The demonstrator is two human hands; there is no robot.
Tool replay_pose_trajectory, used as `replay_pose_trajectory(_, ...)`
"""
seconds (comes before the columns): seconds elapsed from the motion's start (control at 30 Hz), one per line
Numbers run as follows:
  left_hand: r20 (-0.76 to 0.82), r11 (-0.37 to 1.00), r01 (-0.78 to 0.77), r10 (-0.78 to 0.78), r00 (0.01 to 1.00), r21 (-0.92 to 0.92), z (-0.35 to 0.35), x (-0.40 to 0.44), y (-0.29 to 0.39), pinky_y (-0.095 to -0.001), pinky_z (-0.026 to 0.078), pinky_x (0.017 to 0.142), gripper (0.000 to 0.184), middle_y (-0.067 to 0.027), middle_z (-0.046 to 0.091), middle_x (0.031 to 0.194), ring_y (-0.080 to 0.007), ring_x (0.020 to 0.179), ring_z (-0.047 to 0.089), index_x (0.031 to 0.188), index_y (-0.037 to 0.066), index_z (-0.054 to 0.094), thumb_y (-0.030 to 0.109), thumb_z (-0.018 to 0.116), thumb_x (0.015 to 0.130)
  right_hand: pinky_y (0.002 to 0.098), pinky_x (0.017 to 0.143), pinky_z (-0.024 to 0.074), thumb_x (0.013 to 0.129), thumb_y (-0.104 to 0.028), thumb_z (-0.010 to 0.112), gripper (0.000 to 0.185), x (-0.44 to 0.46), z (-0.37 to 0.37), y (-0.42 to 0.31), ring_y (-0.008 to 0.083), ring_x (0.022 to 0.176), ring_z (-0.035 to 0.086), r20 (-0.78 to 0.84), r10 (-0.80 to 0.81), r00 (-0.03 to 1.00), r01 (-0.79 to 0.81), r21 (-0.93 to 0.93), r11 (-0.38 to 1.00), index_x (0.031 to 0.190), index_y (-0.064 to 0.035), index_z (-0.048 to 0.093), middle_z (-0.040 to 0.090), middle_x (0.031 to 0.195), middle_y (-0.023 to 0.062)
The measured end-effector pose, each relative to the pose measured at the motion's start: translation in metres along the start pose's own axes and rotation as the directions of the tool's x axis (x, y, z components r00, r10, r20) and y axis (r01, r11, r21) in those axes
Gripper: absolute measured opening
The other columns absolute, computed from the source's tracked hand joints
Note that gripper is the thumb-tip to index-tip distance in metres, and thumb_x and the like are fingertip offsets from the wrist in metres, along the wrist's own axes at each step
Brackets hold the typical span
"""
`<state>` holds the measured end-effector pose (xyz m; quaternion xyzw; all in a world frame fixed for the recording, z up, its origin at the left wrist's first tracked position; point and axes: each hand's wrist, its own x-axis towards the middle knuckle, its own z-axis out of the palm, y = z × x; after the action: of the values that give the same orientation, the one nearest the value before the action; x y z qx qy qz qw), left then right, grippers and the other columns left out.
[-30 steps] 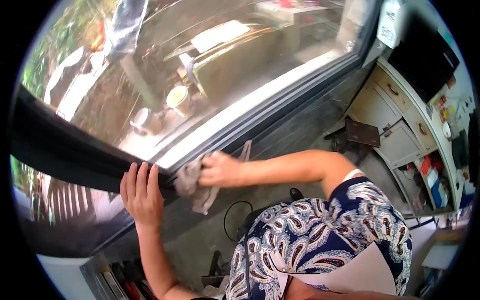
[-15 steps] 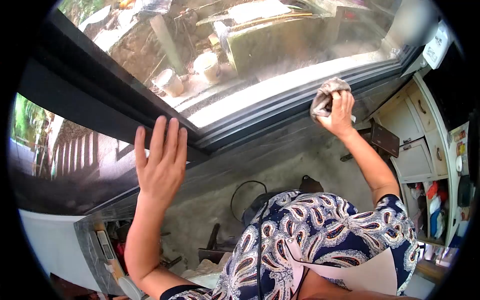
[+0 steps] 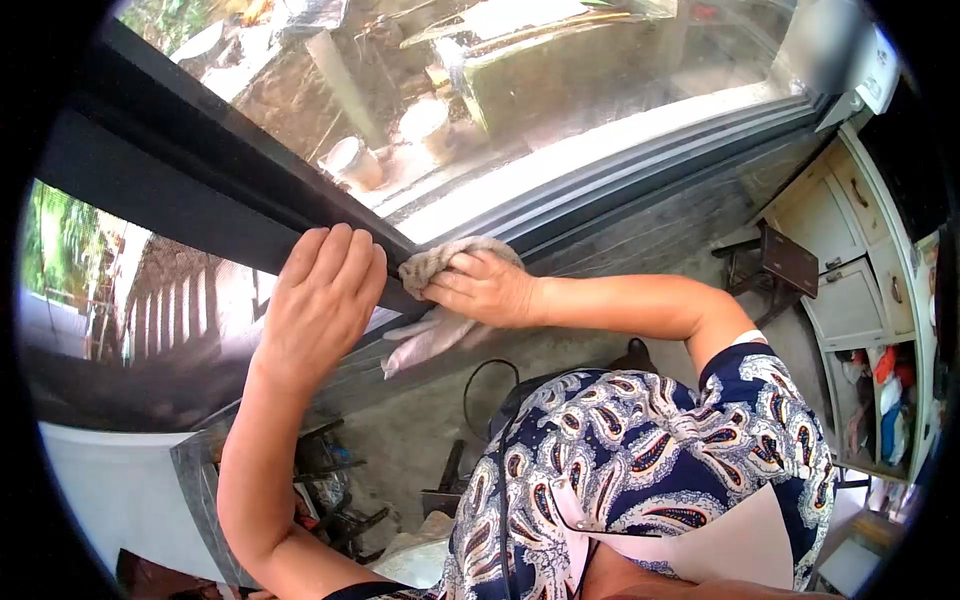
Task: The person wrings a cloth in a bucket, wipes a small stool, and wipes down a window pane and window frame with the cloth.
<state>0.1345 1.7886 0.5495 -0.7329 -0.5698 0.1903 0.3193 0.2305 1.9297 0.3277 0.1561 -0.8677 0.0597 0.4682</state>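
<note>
Grey-brown crumpled fabric cloth [image 3: 433,262]: under the fingers of R hand [image 3: 492,290]; its pale loose end [image 3: 425,352] hangs below this hand.
R hand: fingers bent, close together, pressing cloth nr the place where black upright frame [image 3: 215,190] meets dark grey grooved rail [image 3: 620,190]; thumb hidden.
L hand [image 3: 330,300]: just left of R hand; fingers side by side, bent at frame edge; thumb not seen, so can't tell if it grips or only rests.
Rail: goes from R hand away to the right.
Clear glass pane [image 3: 600,95]: beyond both hands.
Cloth risk: loose end could catch on frame edge or pull cloth out of R hand, b/c it hangs free.
Finger risk: knuckles could knock, b/c both hands are v. near; L fingers might be pinched if frame slides.
</note>
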Motion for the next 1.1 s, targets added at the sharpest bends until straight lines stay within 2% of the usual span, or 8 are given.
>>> replay_pose_trajectory(0.27,0.136,1.0,-0.001,-0.002,0.991,0.023,-0.002,0.006,0.006,-0.0395,0.036,0.101,0.029,-0.0081,0.059,0.108,-0.0243,0.111,0.053,0.101,0.006,0.064,0.023,0.068,0.078,0.034,0.075,0.0429,0.074,-0.026,0.057,0.041,-0.042,-0.06,0.048,0.0194,0.101,0.051,0.143,-0.077,0.987,0.1,-0.168,0.981,0.114,-0.019,0.064,0.059,0.105,-0.0041)
replay_pose_trajectory(0.37,0.112,0.998,0.025,-0.019,0.994,-0.051,-0.008,0.013,-0.002,-0.0413,0.037,0.099,0.026,-0.009,0.06,0.106,-0.0248,0.109,0.053,0.099,0.006,0.064,0.022,0.068,0.078,0.0368,0.075,0.044,0.075,-0.026,0.061,0.033,-0.016,-0.035,0.02,0.0205,0.097,0.054,0.097,0.045,0.994,-0.027,-0.174,0.984,0.107,-0.0182,0.066,0.059,0.098,0.0005)
replay_pose_trajectory(0.4,0.097,0.998,0.027,-0.022,0.995,-0.05,-0.008,0.013,-0.005,-0.0436,0.037,0.099,0.025,-0.0092,0.06,0.106,-0.026,0.109,0.054,0.095,0.006,0.064,0.023,0.069,0.078,0.0379,0.075,0.0447,0.074,-0.026,0.06,0.027,0.009,-0.034,0.007,0.0226,0.094,0.055,0.386,0.241,0.89,-0.301,0.103,0.948,0.099,-0.0177,0.067,0.059,0.096,0.0019)
replay_pose_trajectory(0.5,0.123,0.987,0.141,-0.131,0.984,-0.082,-0.014,0.013,-0.005,-0.0463,0.036,0.098,0.026,-0.0117,0.06,0.103,-0.0291,0.108,0.053,0.088,0.005,0.064,0.029,0.068,0.08,0.0356,0.082,0.0414,0.074,-0.028,0.056,0.021,0.014,-0.014,0.005,0.0232,0.093,0.052,-0.1,0.028,0.995,-0.039,-0.104,0.994,0.091,-0.0178,0.065,0.054,0.091,-0.0011)
replay_pose_trajectory(0.57,0.141,0.984,0.162,-0.15,0.979,-0.08,-0.023,0.015,-0.012,-0.0465,0.039,0.092,0.023,-0.0123,0.057,0.095,-0.0308,0.101,0.053,0.083,0.004,0.059,0.026,0.064,0.084,0.0337,0.08,0.0383,0.074,-0.028,0.056,0.025,0.005,-0.029,0.026,0.0187,0.09,0.05,-0.051,-0.054,0.997,0.048,-0.102,0.994,0.096,-0.0189,0.063,0.052,0.097,-0.0028)
replay_pose_trajectory(0.77,0.349,0.976,0.218,-0.206,0.914,0.005,-0.03,0.003,-0.006,-0.0414,0.044,0.087,0.028,-0.0055,0.063,0.102,-0.0251,0.102,0.058,0.109,0.012,0.065,0.035,0.057,0.094,0.0378,0.087,0.0397,0.079,-0.025,0.062,0.02,-0.079,-0.145,0.089,0.0212,0.109,0.053,-0.003,0.153,0.988,-0.15,-0.217,0.965,0.099,-0.0201,0.063,0.062,0.11,-0.0013)
replay_pose_trajectory(0.8,0.167,0.977,0.198,-0.209,0.963,0.081,-0.035,0.011,-0.002,-0.0363,0.043,0.081,0.015,0.0022,0.06,0.083,-0.0171,0.09,0.059,0.087,0.02,0.065,0.034,0.061,0.09,0.0386,0.088,0.0404,0.08,-0.024,0.062,0.02,-0.098,-0.166,0.102,0.0212,0.108,0.053,0.023,0.217,0.976,-0.199,-0.312,0.929,0.099,-0.0195,0.063,0.062,0.108,-0.001)
replay_pose_trajectory(1.1,0.028,0.906,0.404,-0.411,0.911,0.127,-0.041,0.027,0.006,-0.0386,0.042,0.071,0.018,0.001,0.059,0.076,-0.0201,0.079,0.058,0.082,0.02,0.065,0.036,0.063,0.089,0.0433,0.099,0.0449,0.084,-0.004,0.057,0.025,-0.232,-0.336,0.264,0.0315,0.112,0.053,-0.262,0.679,0.686,-0.67,-0.591,0.449,0.107,-0.0135,0.059,0.06,0.112,0.0078)
